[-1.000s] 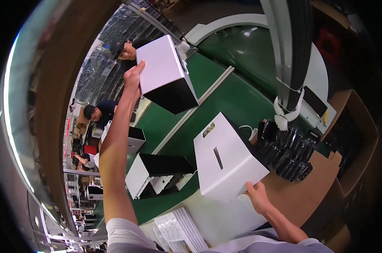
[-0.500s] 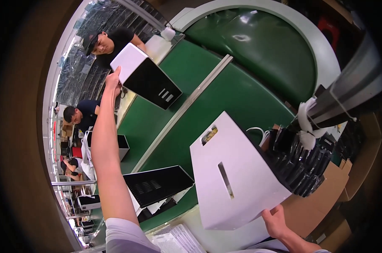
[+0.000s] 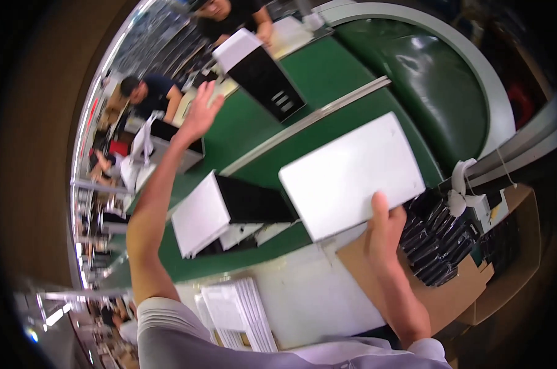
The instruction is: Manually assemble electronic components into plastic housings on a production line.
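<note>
My right hand [image 3: 386,230] grips the near edge of a white box-shaped housing [image 3: 346,172], thumb on its white face, fingers hidden beneath. The housing is held up in front of me, over the near belt. My left hand [image 3: 201,114] is stretched out with fingers spread and holds nothing. To the right of it, a little apart, a black-and-white housing [image 3: 263,77] with small slots stands on the far side of the green belt. Another black-and-white housing [image 3: 198,215] rests nearer, left of the held one.
A metal rail [image 3: 315,117] divides the green conveyor belt [image 3: 229,144], which curves away at right. Black wrapped parts [image 3: 438,243] lie beside a cardboard box [image 3: 512,258]. White panels [image 3: 232,307] are stacked near me. Co-workers [image 3: 152,95] sit across the belt, near another housing [image 3: 189,157].
My left hand has let go of the far black-and-white housing and drawn back from it. My right hand has tilted and raised its housing, so a plain white face shows. The view has shifted.
</note>
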A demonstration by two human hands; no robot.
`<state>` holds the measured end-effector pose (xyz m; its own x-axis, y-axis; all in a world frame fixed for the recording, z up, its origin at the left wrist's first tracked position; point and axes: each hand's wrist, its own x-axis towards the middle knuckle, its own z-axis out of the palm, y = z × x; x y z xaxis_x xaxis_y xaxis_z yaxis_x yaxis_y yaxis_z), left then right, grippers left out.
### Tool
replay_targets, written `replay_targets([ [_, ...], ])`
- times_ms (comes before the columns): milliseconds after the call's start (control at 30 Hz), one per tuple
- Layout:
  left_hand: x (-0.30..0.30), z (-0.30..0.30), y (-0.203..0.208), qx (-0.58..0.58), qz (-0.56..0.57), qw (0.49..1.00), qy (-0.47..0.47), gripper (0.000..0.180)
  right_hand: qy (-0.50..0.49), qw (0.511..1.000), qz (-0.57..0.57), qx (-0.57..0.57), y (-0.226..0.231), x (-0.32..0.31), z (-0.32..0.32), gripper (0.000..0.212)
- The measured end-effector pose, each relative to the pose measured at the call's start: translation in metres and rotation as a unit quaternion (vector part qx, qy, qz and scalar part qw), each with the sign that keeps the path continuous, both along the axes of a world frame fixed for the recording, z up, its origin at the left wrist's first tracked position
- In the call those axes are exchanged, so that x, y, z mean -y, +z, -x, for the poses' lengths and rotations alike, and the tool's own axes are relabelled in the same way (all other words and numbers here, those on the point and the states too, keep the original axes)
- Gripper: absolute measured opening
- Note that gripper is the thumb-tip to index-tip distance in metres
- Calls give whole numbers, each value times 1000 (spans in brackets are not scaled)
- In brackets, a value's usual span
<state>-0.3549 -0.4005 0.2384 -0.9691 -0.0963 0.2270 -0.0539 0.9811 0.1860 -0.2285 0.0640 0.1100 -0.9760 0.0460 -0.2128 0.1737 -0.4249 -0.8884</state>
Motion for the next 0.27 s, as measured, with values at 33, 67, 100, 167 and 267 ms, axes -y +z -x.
replay_targets([
  [33, -33, -54, 19, -3, 28, 998, -60, 73, -13, 1000, -14, -8, 2, 1, 8, 37],
  [67, -58, -115, 37, 6, 14, 999, -50, 77, -21, 1000, 2, -23, 1, 6, 14, 35],
  [100, -77, -161, 41, 31, -4, 999, -44, 83, -36, 999, 11, -39, 0, 7, 20, 32],
  [167, -78, -253, 20, 67, 24, 996, -60, 94, 7, 998, 62, -27, 16, 11, 23, 27],
  [267, -125, -317, 4, 170, 100, 975, 104, 103, 82, 986, 135, -48, 14, 7, 32, 42],
])
